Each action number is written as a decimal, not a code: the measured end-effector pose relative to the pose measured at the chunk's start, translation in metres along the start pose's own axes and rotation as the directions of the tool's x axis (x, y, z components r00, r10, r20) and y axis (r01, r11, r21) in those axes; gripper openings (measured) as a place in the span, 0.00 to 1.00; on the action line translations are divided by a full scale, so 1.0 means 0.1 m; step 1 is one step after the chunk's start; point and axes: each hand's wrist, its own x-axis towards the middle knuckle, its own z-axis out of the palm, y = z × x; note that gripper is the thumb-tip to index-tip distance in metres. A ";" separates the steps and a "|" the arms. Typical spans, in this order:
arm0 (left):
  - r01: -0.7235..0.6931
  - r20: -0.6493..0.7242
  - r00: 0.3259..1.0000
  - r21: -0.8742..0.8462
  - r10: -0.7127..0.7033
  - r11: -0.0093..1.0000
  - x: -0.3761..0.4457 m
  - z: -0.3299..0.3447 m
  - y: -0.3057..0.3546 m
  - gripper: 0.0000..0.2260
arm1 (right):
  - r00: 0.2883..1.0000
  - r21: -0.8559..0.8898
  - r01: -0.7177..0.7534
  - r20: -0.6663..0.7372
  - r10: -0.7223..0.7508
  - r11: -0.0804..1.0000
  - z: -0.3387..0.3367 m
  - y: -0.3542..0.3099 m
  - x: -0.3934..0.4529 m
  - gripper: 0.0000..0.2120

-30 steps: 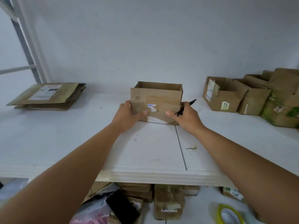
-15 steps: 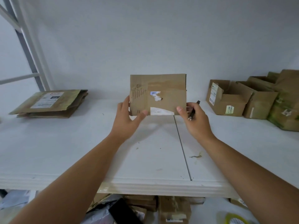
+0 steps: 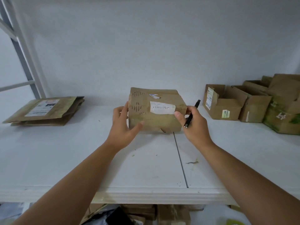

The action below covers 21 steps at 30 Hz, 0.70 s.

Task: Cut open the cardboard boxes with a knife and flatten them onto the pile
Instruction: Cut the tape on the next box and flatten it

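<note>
Box of worn brown cardboard (image 3: 156,111) lies lengthwise between left hand (image 3: 124,125) and right hand (image 3: 194,125); both grip it, right also pinching slim black knife (image 3: 192,113).

The desk (image 3: 65,159) lies bare between the pile of flattened boxes (image 3: 43,111) at far left and the held box (image 3: 155,111) at centre, giving a wide lane for the left hand (image 3: 123,127). To the right, open boxes (image 3: 253,103) crowd the back corner, leaving only a narrow gap beside the right hand (image 3: 193,125) and its knife (image 3: 192,113). The wall (image 3: 146,46) closes the back.
</note>
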 end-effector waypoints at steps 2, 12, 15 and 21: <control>0.017 0.072 0.997 0.035 -0.019 0.999 0.01 0.00 -0.04 0.37 | 1.000 -0.035 -0.022 0.006 0.022 0.999 0.00 0.04 0.02 0.25; 0.098 0.264 0.954 0.175 -0.143 0.980 -0.02 0.01 -0.13 0.46 | 0.983 -0.163 -0.096 0.142 0.120 0.982 0.01 0.12 0.03 0.18; 0.097 0.265 0.954 0.162 -0.138 0.982 -0.03 0.01 -0.11 0.47 | 0.971 -0.138 -0.127 0.185 0.151 0.982 0.03 0.12 0.03 0.20; -0.064 0.167 0.985 0.139 0.040 0.988 -0.04 -0.03 0.03 0.55 | 0.993 -0.009 -0.106 -0.050 0.105 0.994 -0.02 0.07 0.07 0.24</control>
